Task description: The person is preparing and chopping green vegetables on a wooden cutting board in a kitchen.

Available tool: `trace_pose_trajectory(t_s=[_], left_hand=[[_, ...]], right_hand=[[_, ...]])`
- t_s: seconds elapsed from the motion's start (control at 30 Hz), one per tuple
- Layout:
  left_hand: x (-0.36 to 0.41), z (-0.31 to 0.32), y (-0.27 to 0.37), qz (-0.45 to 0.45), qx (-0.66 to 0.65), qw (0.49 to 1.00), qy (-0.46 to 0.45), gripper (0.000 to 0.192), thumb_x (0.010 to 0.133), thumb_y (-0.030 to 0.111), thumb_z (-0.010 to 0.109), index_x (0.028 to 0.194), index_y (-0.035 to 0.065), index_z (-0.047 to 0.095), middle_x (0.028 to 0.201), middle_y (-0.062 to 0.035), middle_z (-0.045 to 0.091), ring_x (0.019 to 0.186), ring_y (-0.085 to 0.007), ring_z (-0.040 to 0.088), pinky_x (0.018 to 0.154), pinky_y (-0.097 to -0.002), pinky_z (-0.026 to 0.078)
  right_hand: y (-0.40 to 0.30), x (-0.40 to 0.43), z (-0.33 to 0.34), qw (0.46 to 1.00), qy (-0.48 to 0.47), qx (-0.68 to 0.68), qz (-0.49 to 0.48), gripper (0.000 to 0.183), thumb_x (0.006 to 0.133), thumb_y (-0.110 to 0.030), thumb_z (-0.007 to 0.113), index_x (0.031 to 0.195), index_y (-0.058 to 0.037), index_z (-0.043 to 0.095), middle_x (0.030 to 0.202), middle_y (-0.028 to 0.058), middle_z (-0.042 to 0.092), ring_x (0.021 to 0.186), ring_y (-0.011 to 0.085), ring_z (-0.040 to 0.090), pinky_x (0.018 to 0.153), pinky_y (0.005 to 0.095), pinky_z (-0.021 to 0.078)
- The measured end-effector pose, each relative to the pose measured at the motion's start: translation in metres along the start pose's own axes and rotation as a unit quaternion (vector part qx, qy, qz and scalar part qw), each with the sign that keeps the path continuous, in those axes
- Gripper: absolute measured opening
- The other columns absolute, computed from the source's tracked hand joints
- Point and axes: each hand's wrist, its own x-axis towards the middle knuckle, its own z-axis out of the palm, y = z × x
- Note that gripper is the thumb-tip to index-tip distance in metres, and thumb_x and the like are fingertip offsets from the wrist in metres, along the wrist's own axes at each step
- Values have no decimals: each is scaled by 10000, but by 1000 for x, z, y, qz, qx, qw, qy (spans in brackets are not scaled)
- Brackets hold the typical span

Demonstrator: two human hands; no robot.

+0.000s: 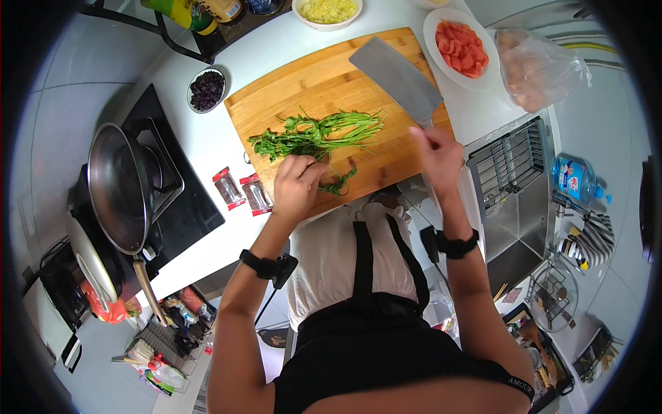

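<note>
A bunch of leafy green herbs, likely cilantro, lies across the wooden cutting board, stems towards the right. My left hand is at the board's near left edge, fingers curled beside the leaves; whether it pinches a stem is hidden. Just right of those fingers rests a loose sprig. A cleaver lies flat at the board's right side, its handle end pointing at me. Over that end is my right hand, fingers bent and slightly blurred; I cannot tell whether it grips the handle.
Around the board stand a plate of cut tomato, a bowl of chopped yellowish pieces and a bowl of dark cubes. Two small packets lie left. A frying pan is over the stove; the sink is right.
</note>
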Motion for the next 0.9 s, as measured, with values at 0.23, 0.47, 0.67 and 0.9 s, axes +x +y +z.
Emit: trace_pose_trajectory(t_s=[0.23,0.47,0.67,0.9], left_hand=[[-11,-22,-9,-51,24,998,21,148,675,2,717,794,85,687,828,-47,588,791,-235,556,661,-337,477],[-14,-17,-4,-74,31,997,-1,155,694,87,740,802,60,632,806,-68,569,772,-263,542,671,-366,466],[-21,-1,5,-175,67,979,-74,217,729,185,720,815,59,565,792,-100,564,784,-309,541,694,-400,464],[-13,-11,9,-259,-6,964,-68,122,776,102,649,841,43,565,811,-150,611,688,-322,605,612,-395,500]], right_hand=[[107,-23,-133,924,209,-317,47,192,813,-61,635,994,-124,649,642,103,605,565,189,597,535,335,456],[145,-36,-172,884,66,-346,308,377,773,-57,634,1142,-135,614,1114,126,631,1058,291,579,873,391,466],[38,-26,-38,965,-24,-206,-160,286,697,-57,698,972,-91,626,1078,130,579,1034,303,526,891,391,425],[4,-24,67,962,-109,-139,-206,153,711,-77,682,835,-80,593,943,106,486,955,322,465,832,412,403]])
